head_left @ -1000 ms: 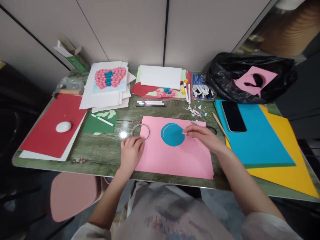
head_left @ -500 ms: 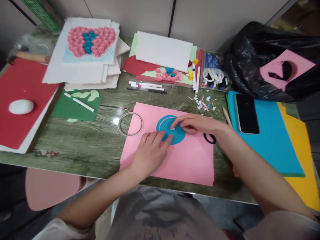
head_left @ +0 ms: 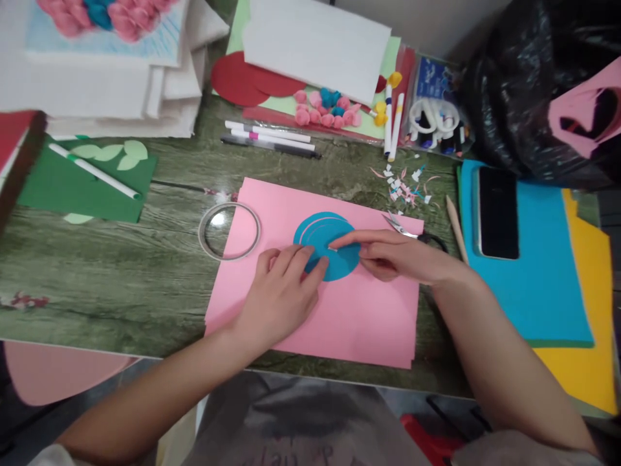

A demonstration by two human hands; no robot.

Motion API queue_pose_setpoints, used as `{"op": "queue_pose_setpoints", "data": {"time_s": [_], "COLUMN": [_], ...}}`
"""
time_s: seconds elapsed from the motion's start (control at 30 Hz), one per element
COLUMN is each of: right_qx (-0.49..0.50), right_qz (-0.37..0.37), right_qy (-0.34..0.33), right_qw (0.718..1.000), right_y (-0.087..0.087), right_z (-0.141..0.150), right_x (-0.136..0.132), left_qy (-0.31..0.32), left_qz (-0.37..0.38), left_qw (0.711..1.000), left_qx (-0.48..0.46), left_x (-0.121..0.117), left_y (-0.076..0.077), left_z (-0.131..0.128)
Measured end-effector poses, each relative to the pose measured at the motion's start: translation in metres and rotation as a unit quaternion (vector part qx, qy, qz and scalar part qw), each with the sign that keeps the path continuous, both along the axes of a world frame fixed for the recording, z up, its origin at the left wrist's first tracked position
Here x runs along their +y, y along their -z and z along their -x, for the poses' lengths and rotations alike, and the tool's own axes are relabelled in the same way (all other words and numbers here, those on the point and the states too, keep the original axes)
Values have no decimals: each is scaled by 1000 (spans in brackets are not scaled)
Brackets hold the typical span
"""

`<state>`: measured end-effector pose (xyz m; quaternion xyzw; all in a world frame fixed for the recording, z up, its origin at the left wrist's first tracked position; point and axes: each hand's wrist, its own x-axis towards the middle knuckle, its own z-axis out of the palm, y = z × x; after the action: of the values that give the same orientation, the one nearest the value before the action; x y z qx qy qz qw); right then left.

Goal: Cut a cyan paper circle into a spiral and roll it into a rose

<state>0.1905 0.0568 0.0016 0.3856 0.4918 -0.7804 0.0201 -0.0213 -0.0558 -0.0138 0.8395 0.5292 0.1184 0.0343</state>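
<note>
A round blue paper cut-out [head_left: 337, 268] with a curved slit along its upper left lies on a stack of pink paper [head_left: 363, 330]. My left hand [head_left: 284, 294] rests at its lower left, fingers apart, the fingertips on the blue paper. From the right, my right hand [head_left: 398, 254] reaches in with the index finger stretched out, its tip at a tiny white piece [head_left: 332, 248] near the middle of the circle. The other right fingers are curled under. Behind the right hand lie scissors [head_left: 400, 226], partly covered by it. A tape roll [head_left: 202, 233] overlaps the pink paper's left edge.
Paper scraps [head_left: 405, 188] and several pens [head_left: 272, 137] lie behind the pink paper. To the right are a pencil [head_left: 456, 226], a phone [head_left: 498, 213] on blue sheets [head_left: 543, 285], and a black bag [head_left: 514, 97]. Green paper [head_left: 48, 188] lies left.
The view has moved closer and shifted. My right hand has drawn slightly lower and right, uncovering the scissor blades, with its index fingertip still at the white piece. My left hand stays on the circle.
</note>
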Motion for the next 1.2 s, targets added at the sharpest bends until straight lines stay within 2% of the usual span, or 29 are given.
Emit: {"op": "queue_pose_setpoints", "data": {"time_s": [0.2, 0.5, 0.77, 1.2], "right_qx": [-13, -28, -87, -118], "right_qz": [-15, -47, -108, -148], "right_qy": [-10, -25, -27, -23], "right_qw": [1000, 998, 990, 982], "right_y": [-1, -2, -5, -11], "right_z": [0, 3, 5, 8], "right_x": [-1, -2, -6, -12], "left_qy": [-1, 0, 0, 0], "left_qz": [2, -11, -15, -15], "left_qw": [1000, 1000, 1000, 1000], "left_qx": [-23, -8, -3, -4], "left_x": [1, 0, 0, 1], "left_y": [2, 4, 4, 4], "left_z": [0, 0, 2, 0]}}
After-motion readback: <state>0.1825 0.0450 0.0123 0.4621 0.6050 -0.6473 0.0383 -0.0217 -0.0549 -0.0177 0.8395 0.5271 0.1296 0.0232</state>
